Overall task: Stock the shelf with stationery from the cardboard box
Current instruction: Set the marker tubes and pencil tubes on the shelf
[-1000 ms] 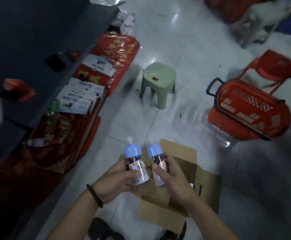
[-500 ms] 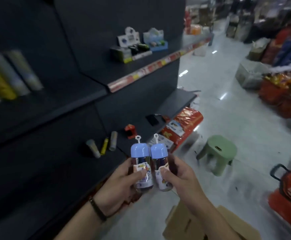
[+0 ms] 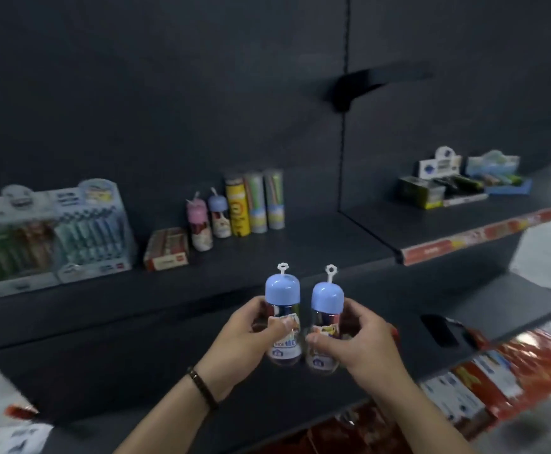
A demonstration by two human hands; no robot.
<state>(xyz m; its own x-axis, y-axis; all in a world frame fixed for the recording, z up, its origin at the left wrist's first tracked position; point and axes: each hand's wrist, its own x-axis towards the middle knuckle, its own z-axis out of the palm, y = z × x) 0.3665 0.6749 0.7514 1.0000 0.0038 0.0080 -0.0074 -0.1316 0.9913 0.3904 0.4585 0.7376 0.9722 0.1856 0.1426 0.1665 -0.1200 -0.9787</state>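
stocking step: left bottle (image 3: 283, 317) gripped in left hand (image 3: 251, 335), right bottle (image 3: 326, 326) in right hand (image 3: 362, 342), held upright before shelf (image 3: 300, 253); next, probably to be stood beside shelved bottle (image 3: 218, 217).

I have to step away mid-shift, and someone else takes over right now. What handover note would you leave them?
Left hand grips the left bottle, blue-capped, upright.
Right hand grips the right bottle, same kind, upright beside it.
Both are in front of the shelf, not yet set down.
Done: a pink-capped bottle and a shelved blue-capped bottle stand by the tall tubes.
Left: probably stand these two next to them. The cardboard box is out of view.
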